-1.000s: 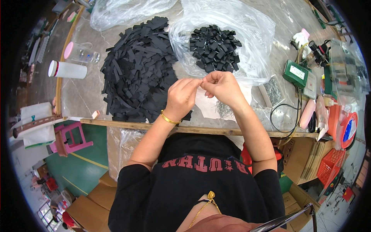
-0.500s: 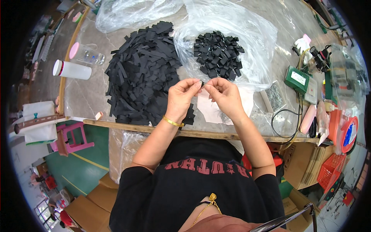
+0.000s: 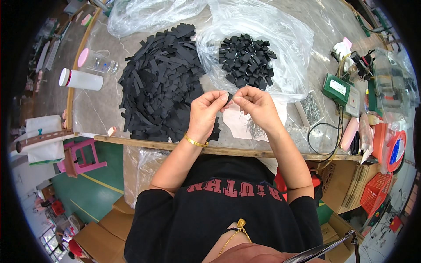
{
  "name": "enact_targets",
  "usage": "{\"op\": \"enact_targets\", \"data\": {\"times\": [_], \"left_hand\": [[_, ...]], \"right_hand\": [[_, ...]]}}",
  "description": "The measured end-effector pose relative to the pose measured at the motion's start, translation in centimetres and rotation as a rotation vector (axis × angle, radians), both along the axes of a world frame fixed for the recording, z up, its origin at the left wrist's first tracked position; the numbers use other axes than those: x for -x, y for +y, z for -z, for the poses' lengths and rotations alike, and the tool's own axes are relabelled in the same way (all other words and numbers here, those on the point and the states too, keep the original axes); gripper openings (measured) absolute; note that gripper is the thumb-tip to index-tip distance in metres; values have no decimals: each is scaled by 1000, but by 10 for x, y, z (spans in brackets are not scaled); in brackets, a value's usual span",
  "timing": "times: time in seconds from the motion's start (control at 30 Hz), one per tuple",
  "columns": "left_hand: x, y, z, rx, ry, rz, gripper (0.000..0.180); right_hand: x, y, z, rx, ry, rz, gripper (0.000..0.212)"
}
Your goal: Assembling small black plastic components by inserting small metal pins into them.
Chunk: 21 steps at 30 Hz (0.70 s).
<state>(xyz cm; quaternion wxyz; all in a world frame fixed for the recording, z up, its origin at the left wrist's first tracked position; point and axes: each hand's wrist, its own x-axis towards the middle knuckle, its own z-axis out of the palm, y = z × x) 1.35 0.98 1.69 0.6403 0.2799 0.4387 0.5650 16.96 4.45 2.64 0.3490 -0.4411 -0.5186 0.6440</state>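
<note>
Black strip [image 3: 229,98]: clamped in left hand [image 3: 205,109], right of pile [image 3: 160,85]
Right hand [image 3: 258,109]: fingers' grip unclear
Handwork: probably shaping; next needs steadiness

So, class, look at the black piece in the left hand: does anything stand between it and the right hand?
Nothing visible does. The left hand pinches the black piece, and the right hand is close beside it; whether they touch is too small to tell.
</note>
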Motion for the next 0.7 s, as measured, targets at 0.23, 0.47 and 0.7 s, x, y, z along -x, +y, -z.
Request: {"op": "enact_targets", "data": {"times": [0.23, 0.47, 0.7], "left_hand": [[2, -2, -7, 3, 38, 28, 14], [1, -3, -10, -44, 111, 37, 14], [-3, -3, -11, -53, 155, 0, 13]], "right_hand": [[-2, 0, 3, 70, 100, -30, 11], [-2, -1, 3, 76, 107, -44, 11], [1, -5, 1, 108, 125, 26, 13]]}}
